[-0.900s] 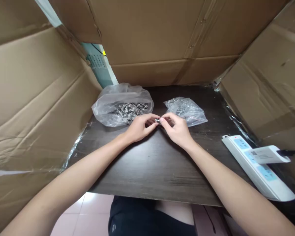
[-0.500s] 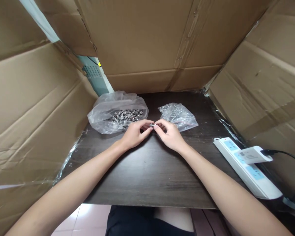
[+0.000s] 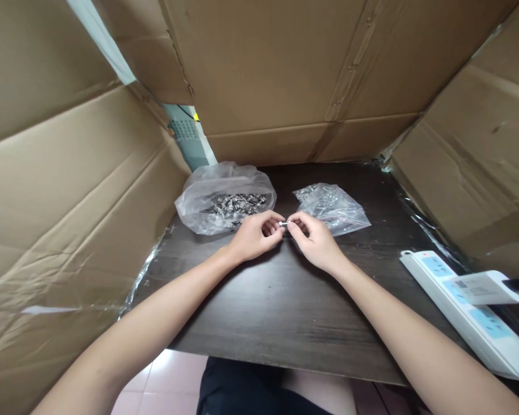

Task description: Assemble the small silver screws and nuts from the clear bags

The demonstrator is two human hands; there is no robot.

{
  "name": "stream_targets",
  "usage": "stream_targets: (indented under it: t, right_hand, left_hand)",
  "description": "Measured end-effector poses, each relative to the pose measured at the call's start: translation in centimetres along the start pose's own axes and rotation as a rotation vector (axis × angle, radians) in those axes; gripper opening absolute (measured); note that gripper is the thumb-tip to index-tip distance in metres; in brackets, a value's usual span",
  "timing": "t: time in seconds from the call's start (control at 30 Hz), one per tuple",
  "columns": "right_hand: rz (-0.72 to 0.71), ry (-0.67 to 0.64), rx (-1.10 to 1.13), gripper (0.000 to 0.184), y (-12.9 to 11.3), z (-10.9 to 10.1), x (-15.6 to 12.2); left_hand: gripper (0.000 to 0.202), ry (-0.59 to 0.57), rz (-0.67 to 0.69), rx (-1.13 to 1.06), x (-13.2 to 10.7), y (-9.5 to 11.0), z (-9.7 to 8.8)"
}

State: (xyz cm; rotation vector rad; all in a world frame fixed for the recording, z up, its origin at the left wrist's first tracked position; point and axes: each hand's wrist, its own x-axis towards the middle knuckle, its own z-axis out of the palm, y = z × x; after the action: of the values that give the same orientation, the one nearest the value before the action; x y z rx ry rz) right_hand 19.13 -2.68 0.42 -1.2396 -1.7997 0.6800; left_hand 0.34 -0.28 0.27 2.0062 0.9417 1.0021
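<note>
My left hand (image 3: 255, 235) and my right hand (image 3: 315, 242) meet over the dark wooden table (image 3: 285, 311), fingertips pinched together on a small metal screw (image 3: 284, 223) held between them. Just behind my left hand lies an open clear plastic bag (image 3: 225, 196) holding a heap of several small metal screws. Behind my right hand lies a smaller clear bag (image 3: 331, 203) with small metal parts inside. What sits on the screw between my fingers is too small to make out.
Cardboard walls stand to the left (image 3: 69, 190), behind (image 3: 294, 75) and to the right (image 3: 480, 155) of the table. A white power strip (image 3: 462, 305) with a white plug in it lies at the right edge. The pink tiled floor (image 3: 155, 380) shows below the table's front edge.
Both hands stay pinched together on the small metal piece, which now shows a little longer between the fingertips. The camera has shifted slightly.
</note>
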Motion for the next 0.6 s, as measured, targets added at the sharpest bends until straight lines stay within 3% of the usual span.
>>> stream_targets:
  t: [0.13, 0.27, 0.37, 0.6]
  right_hand:
    - [-0.001, -0.014, 0.020, 0.012, 0.05, 0.02, 0.02]
    - [0.022, -0.050, 0.002, 0.035, -0.01, -0.15, 0.18]
    - [0.048, -0.042, 0.005, 0.042, -0.11, -0.25, 0.26]
    - [0.054, -0.014, 0.069, 0.015, -0.23, -0.36, 0.06]
  left_hand:
    - [0.018, -0.002, -0.014, -0.027, -0.01, -0.03, 0.02]
    - [0.018, -0.005, 0.000, -0.038, -0.05, 0.00, -0.05]
    - [0.018, 0.002, 0.015, -0.037, -0.05, 0.04, -0.11]
    - [0.016, -0.005, 0.009, -0.028, -0.02, 0.15, -0.15]
